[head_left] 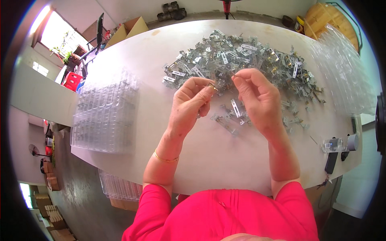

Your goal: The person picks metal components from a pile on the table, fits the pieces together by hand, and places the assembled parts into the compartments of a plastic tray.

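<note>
In front of me a wide heap of small silver metal brackets (pixel 237 56) covers the far middle of the white table (pixel 161 52). My left hand (pixel 192 100) is closed at the near edge of the heap, thumb and index finger pinching a small brass-coloured metal part (pixel 214 86). A short gap away, my right hand (pixel 259 96) is also closed, its thumb pressed to the index finger; what sits in that pinch is too small to make out. Several loose brackets (pixel 236 108) lie on the table between and below the hands.
Stacked clear plastic trays (pixel 106 112) stand at the left of the table. More clear plastic (pixel 341 72) is piled at the right. A clear bottle (pixel 337 145) lies near the right edge beside a dark object (pixel 331 162). An open cardboard box (pixel 134 30) stands beyond the far left edge.
</note>
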The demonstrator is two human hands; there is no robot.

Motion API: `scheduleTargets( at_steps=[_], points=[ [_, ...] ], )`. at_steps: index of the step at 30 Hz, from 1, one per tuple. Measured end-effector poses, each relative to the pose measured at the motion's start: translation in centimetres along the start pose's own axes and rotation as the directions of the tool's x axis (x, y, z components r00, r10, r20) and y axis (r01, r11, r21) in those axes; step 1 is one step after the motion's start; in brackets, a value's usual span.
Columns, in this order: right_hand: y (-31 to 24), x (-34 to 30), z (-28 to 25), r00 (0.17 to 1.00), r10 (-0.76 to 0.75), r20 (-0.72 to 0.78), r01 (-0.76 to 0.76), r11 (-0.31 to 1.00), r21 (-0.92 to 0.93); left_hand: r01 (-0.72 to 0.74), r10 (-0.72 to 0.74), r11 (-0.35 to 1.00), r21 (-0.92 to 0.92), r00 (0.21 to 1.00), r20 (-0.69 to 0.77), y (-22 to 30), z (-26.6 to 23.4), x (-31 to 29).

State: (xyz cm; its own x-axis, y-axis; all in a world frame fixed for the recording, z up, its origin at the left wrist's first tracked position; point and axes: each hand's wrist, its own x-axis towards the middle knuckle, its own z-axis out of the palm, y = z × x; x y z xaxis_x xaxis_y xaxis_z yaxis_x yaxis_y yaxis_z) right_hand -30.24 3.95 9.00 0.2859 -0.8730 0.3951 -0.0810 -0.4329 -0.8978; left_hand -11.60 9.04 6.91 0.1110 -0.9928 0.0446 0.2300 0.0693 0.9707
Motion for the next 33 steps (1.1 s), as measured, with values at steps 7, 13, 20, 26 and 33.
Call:
scheduleTargets(
  at_steps=[7, 13, 20, 26, 33],
  points=[
    [-0.3, -0.3, 0.5, 0.994, 0.067, 0.088, -0.056, 0.991, -0.121, -0.008, 0.002, 0.968, -0.252, 1.0, -0.025, -0.4, -0.8, 0.4],
    [0.0, -0.2, 0.7, 0.993, 0.07, 0.093, -0.057, 0.988, -0.141, -0.015, 0.012, 0.976, -0.218, 1.0, -0.015, -0.1, -0.6, 0.3],
    [-0.3, -0.3, 0.6, 0.991, 0.078, 0.105, -0.059, 0.983, -0.173, -0.061, 0.063, 0.986, -0.153, 0.998, 0.007, -0.3, -0.5, 0.2],
    [-0.5, -0.3, 0.3, 0.984, 0.116, 0.135, -0.088, 0.977, -0.195, -0.145, 0.145, 0.989, 0.002, 0.989, 0.032, -0.1, -0.2, -0.2],
    [-0.7, 0.2, -0.4, 0.915, 0.267, 0.302, -0.277, 0.961, -0.012, -0.167, 0.165, 0.978, 0.127, 0.986, 0.029, -0.2, 0.1, -0.3]
  ],
)
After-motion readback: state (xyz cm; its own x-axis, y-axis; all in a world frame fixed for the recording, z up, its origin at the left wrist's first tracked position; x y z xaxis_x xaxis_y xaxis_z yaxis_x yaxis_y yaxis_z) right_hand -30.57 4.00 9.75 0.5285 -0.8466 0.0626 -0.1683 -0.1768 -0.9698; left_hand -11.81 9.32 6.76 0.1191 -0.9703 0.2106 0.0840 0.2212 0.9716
